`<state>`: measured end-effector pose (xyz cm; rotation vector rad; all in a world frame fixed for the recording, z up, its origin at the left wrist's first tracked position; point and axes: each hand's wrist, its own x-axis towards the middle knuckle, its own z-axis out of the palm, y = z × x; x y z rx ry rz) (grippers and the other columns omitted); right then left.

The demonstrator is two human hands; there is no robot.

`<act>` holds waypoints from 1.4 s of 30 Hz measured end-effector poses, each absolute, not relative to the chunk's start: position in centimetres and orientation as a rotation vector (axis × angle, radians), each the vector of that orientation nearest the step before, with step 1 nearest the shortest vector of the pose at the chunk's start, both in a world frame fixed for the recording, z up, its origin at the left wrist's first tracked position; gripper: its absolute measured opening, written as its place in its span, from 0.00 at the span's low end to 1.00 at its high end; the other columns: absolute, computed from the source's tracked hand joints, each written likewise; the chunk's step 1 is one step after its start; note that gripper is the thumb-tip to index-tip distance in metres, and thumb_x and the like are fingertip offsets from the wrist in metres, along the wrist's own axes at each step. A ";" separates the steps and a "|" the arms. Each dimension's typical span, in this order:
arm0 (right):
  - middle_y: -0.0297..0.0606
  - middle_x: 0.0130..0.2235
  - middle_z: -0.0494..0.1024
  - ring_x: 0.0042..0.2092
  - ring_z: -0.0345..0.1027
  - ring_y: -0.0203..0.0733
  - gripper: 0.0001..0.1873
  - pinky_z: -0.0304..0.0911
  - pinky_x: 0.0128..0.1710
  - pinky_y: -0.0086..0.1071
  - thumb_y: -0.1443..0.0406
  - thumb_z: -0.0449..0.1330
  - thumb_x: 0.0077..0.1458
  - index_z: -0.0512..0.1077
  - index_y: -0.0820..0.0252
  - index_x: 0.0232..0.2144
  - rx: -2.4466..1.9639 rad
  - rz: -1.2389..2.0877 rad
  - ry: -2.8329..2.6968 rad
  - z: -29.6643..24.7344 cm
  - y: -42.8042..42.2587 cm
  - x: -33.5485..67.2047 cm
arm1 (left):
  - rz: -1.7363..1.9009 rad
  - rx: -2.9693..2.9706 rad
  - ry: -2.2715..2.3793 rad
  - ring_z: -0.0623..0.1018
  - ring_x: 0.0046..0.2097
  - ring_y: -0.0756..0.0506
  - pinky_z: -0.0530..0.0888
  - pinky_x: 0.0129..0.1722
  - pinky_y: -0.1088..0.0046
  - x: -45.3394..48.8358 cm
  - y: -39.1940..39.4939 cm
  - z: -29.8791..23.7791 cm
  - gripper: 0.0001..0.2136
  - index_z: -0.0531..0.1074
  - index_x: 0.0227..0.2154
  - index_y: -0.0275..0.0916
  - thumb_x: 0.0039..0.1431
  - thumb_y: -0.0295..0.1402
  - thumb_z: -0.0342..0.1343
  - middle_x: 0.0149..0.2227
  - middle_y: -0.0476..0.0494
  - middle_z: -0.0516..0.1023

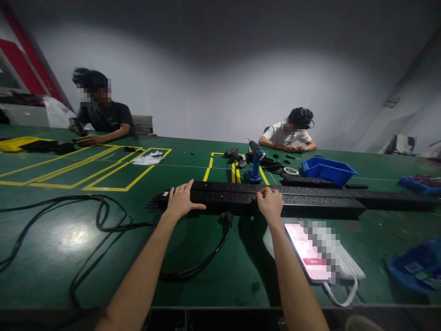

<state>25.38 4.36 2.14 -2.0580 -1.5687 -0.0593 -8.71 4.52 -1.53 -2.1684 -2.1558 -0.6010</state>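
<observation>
A long black power strip (317, 203) with rows of sockets lies across the green table before me. Flat on its left part rests my left hand (179, 201), open, thumb stretched out to the right. My right hand (271, 204) is closed, fingers curled together at the strip's top near its middle; whatever is between the fingertips is hidden. Just below the strip's front side, between my hands, is a black plug (226, 218) with its cable (206, 262) curving down to the left. A second black strip (389, 200) lies behind the first and runs on to the right.
Beyond the strips stand a blue cordless drill (255, 161) and a blue bin (327, 171). A lit phone (305, 253) and a white power bank lie by my right forearm. Black cables (103, 216) loop at left. Two people (106, 115) sit across the table (193, 294).
</observation>
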 end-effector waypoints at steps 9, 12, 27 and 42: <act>0.53 0.63 0.62 0.66 0.45 0.59 0.27 0.29 0.62 0.64 0.53 0.43 0.67 0.69 0.58 0.57 -2.052 -0.223 -1.592 -2.0 5.6 23.9 | -0.521 -2.132 -2.221 0.67 0.61 0.27 0.53 0.62 0.47 -8.5 4.3 -0.9 0.61 0.49 0.69 0.43 0.32 0.70 0.59 0.58 0.28 0.71; 0.55 0.63 0.62 0.66 0.47 0.59 0.27 0.29 0.61 0.64 0.54 0.42 0.67 0.70 0.60 0.57 -2.033 -0.247 -1.584 -2.1 5.5 23.7 | -0.551 -2.130 -2.223 0.68 0.59 0.26 0.54 0.61 0.46 -8.5 4.3 -0.7 0.62 0.50 0.68 0.43 0.31 0.69 0.60 0.57 0.27 0.71; 0.54 0.64 0.62 0.65 0.48 0.61 0.26 0.30 0.61 0.65 0.56 0.44 0.66 0.70 0.61 0.58 -1.979 -0.293 -1.613 -2.5 5.1 22.2 | -0.511 -2.100 -2.250 0.71 0.57 0.27 0.58 0.60 0.48 -9.8 4.1 -0.2 0.57 0.57 0.63 0.43 0.29 0.67 0.62 0.53 0.28 0.74; 0.53 0.64 0.62 0.66 0.47 0.60 0.27 0.29 0.61 0.64 0.56 0.41 0.68 0.69 0.59 0.58 -1.890 -0.256 -1.716 -2.5 4.4 20.1 | -0.440 -2.092 -2.287 0.71 0.57 0.29 0.61 0.59 0.53 -12.4 4.4 -0.2 0.47 0.71 0.53 0.46 0.29 0.68 0.61 0.52 0.34 0.75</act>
